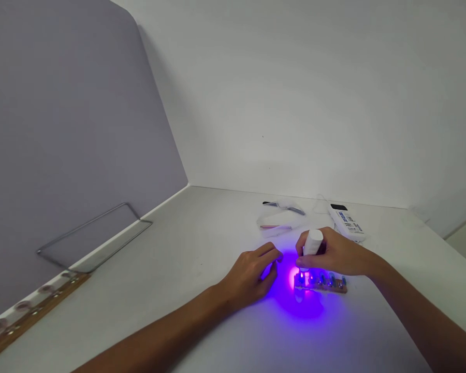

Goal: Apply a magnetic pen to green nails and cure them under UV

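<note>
Head: blurred lettering (348, 221) beyond white lamp (313, 242).

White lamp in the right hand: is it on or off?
On. The white lamp, held in the right hand, throws a bright violet glow onto the strip below it and the surrounding tabletop.

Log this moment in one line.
right hand: holds lamp over strip | left hand: curled, apart from strip | light: purple, on strip and table
</note>
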Demonstrator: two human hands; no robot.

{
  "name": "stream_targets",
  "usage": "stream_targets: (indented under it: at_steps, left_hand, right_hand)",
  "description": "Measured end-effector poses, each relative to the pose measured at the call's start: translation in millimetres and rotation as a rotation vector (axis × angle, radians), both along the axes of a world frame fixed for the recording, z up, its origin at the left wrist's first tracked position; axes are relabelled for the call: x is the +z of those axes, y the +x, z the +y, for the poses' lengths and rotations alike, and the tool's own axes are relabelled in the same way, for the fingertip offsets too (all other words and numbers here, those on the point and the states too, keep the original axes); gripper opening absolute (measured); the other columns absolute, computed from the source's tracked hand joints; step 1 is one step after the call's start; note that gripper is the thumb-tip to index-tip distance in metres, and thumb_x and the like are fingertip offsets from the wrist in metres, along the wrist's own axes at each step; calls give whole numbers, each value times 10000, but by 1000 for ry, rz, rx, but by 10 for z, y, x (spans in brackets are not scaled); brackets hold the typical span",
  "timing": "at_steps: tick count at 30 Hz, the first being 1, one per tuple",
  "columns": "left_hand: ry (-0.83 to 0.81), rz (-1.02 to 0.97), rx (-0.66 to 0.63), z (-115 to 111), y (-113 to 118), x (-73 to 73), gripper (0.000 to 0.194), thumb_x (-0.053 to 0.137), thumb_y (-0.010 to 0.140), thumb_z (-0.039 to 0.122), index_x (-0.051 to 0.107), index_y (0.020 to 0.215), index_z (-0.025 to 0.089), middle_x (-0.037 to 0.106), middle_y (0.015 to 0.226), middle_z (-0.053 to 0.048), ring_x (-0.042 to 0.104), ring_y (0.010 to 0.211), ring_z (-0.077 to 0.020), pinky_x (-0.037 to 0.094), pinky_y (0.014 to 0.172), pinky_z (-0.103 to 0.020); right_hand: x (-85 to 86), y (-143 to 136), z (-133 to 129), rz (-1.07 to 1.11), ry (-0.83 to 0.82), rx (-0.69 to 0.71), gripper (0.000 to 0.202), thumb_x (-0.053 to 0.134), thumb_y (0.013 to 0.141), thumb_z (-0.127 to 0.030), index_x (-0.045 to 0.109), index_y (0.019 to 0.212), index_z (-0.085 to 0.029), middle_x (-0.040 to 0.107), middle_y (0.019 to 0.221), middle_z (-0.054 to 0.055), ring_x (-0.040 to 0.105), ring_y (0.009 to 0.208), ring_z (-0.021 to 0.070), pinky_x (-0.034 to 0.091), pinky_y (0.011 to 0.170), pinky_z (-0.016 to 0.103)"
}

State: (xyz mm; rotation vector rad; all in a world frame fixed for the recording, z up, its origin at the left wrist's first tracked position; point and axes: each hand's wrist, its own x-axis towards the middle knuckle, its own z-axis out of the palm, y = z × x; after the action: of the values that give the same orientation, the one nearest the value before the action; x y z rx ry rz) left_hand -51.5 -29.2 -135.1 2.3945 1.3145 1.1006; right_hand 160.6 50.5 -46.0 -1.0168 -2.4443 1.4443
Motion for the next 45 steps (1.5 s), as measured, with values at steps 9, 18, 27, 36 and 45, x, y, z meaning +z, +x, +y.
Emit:
stream_targets:
  at_steps: [9,18,27,36,45]
  left_hand:
    - [-21,-9,9,11,-29,-44,231,384,903,81,573,988,181,580,919,-41,471,613,-113,362,549,-230]
    - [-20,-8,-9,18,-18,-51,171,418,829,81,555,867,176,541,805,-6,400,562,-105,315,527,-232]
    - [-43,12,-16,-4,-17,-19,180,419,837,84,573,882,166,548,809,-12,411,569,-107,324,531,-236]
    - [-22,-1,-15,5,-20,-64,184,418,831,90,571,890,171,546,810,-10,402,563,-105,316,525,-234]
    - [-39,16,-15,1,-18,-20,185,416,827,88,575,879,167,551,803,-15,410,566,-108,330,529,-236]
  right_hand:
    - [18,2,-14,4,-13,5,175,740,788,-348,638,800,-206,532,651,-45,472,612,116,352,543,231]
    - [-20,5,12,16,-9,7,183,731,793,-355,628,799,-203,515,654,-42,456,610,116,346,541,236]
    - [-2,1,-1,-2,4,4,186,733,793,-366,641,814,-206,513,630,-45,456,583,113,328,512,230]
    - [-4,12,-1,10,-3,0,188,735,786,-359,629,798,-204,514,642,-44,462,599,116,340,527,231]
    - [-5,1,3,-1,0,4,199,740,783,-369,638,807,-200,513,644,-43,458,600,115,339,528,230]
